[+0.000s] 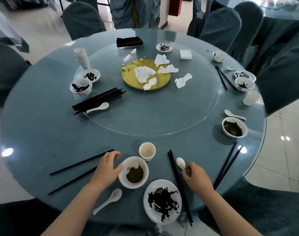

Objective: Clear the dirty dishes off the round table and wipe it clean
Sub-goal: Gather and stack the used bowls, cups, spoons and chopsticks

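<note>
At the near edge of the round blue table (43, 133), my left hand (106, 169) touches the rim of a white bowl (133, 172) with dark green residue, thumb against its side. My right hand (194, 176) pinches the handle of a white spoon (180, 163) beside a pair of black chopsticks (179, 186). A white plate (162, 201) with dark scraps lies between my arms. An empty paper cup (147, 151) stands just beyond the bowl. Another white spoon (109, 200) lies below my left hand.
A glass turntable (145, 120) carries a yellow plate (145, 74) with crumpled napkins, stacked cups (82, 57), dirty bowls (80, 87), bundled chopsticks (97, 99) and a dark cloth (129, 42). More bowls (234, 127), spoons, cups and chopsticks ring the right side. Covered chairs (220, 26) surround the table.
</note>
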The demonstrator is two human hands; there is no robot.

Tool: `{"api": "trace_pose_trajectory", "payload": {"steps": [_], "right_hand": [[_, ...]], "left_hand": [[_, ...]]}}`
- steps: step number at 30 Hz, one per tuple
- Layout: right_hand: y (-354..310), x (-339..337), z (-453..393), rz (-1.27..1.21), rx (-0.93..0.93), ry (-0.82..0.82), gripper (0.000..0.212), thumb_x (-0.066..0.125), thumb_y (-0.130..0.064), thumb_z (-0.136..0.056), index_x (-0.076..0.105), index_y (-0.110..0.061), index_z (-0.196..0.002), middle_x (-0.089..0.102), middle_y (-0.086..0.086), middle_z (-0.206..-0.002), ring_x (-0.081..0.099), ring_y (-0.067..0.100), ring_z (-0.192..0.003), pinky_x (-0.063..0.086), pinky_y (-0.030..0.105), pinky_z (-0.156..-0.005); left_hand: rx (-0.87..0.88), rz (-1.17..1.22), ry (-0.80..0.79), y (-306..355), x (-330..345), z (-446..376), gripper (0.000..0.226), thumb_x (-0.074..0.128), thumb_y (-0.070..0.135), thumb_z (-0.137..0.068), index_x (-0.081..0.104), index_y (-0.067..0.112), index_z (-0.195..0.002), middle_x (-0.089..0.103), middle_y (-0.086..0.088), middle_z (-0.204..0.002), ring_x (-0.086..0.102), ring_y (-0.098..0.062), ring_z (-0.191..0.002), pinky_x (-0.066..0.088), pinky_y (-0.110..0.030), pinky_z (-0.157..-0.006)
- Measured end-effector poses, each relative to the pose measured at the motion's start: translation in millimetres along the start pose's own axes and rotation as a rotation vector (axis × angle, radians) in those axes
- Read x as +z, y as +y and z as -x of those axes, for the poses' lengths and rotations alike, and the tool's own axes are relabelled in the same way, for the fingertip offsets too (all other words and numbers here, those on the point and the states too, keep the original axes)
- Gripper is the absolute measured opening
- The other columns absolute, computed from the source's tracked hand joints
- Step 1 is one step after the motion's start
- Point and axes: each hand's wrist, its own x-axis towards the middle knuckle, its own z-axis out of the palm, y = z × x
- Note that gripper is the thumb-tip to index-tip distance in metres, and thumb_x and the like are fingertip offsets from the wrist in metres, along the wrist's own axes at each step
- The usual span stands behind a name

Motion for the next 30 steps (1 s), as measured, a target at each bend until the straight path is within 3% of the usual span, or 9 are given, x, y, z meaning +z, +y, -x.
{"api": "trace_pose_trajectory", "payload": {"steps": [2,4,6,9,16,20,25,30], "right_hand": [[-3,3,0,0.035,0.007,-0.006,0.018,0.058,-0.037,-0.091,0.050,-0.021,-0.092,0.054,-0.007,-0.085,0.056,0.021,-0.088,0.041,0.032,-0.066],[-4,5,1,0.073,0.016,-0.003,0.017,0.056,-0.034,-0.092,0.049,-0.019,-0.087,0.054,-0.005,-0.084,0.057,0.023,-0.085,0.042,0.033,-0.065],[-4,6,3,0.089,0.032,0.009,0.017,0.053,-0.032,-0.092,0.049,-0.019,-0.084,0.055,-0.004,-0.082,0.055,0.022,-0.079,0.043,0.033,-0.063],[-3,5,7,0.107,0.037,0.007,0.016,0.053,-0.032,-0.093,0.048,-0.020,-0.082,0.055,-0.004,-0.082,0.052,0.020,-0.076,0.039,0.031,-0.062],[-6,-10,16,0.009,0.077,0.021,0.016,0.056,-0.026,-0.092,0.052,-0.017,-0.080,0.060,0.000,-0.077,0.059,0.027,-0.077,0.044,0.033,-0.064],[-23,-24,25,-0.206,0.062,0.053,0.016,0.058,-0.023,-0.092,0.059,-0.016,-0.078,0.059,-0.003,-0.066,0.053,0.014,-0.062,0.038,0.027,-0.054],[-60,-41,47,-0.485,0.028,-0.009,0.016,0.064,-0.020,-0.088,0.067,-0.019,-0.073,0.064,-0.004,-0.059,0.056,0.012,-0.057,0.048,0.028,-0.062],[-105,-53,81,-0.676,-0.090,-0.232,0.016,0.066,-0.017,-0.088,0.067,-0.014,-0.073,0.065,0.004,-0.058,0.060,0.016,-0.052,0.056,0.037,-0.062]], "left_hand": [[-0.040,-0.002,-0.009,-24,-5,15,0.023,0.068,0.023,-0.087,0.054,0.030,-0.103,0.055,0.010,-0.106,0.055,-0.008,-0.100,0.048,-0.030,-0.092],[-0.071,-0.054,-0.067,-42,-7,31,0.021,0.068,0.025,-0.087,0.053,0.038,-0.088,0.058,0.012,-0.097,0.057,-0.004,-0.089,0.046,-0.019,-0.078],[-0.105,-0.105,-0.152,-54,-5,46,0.019,0.068,0.031,-0.087,0.053,0.042,-0.086,0.059,0.015,-0.095,0.055,0.000,-0.085,0.039,-0.012,-0.069],[-0.135,-0.158,-0.232,-63,4,63,0.017,0.067,0.042,-0.086,0.054,0.041,-0.096,0.055,0.017,-0.097,0.052,0.003,-0.084,0.037,-0.012,-0.065],[-0.091,-0.231,-0.125,-53,26,77,0.010,0.057,0.043,-0.091,0.056,0.033,-0.093,0.056,0.014,-0.095,0.053,-0.004,-0.086,0.048,-0.026,-0.076],[-0.117,-0.179,-0.147,-41,19,78,0.005,0.059,0.038,-0.090,0.057,0.033,-0.089,0.061,0.013,-0.093,0.056,-0.003,-0.083,0.050,-0.026,-0.075],[-0.157,0.005,-0.121,-10,-5,79,0.010,0.063,0.035,-0.087,0.057,0.029,-0.081,0.066,0.008,-0.079,0.062,-0.009,-0.074,0.049,-0.026,-0.063],[-0.200,0.359,-0.095,34,-11,69,0.001,0.061,0.017,-0.087,0.060,0.016,-0.088,0.072,-0.003,-0.076,0.069,-0.020,-0.073,0.055,-0.040,-0.076]]}}
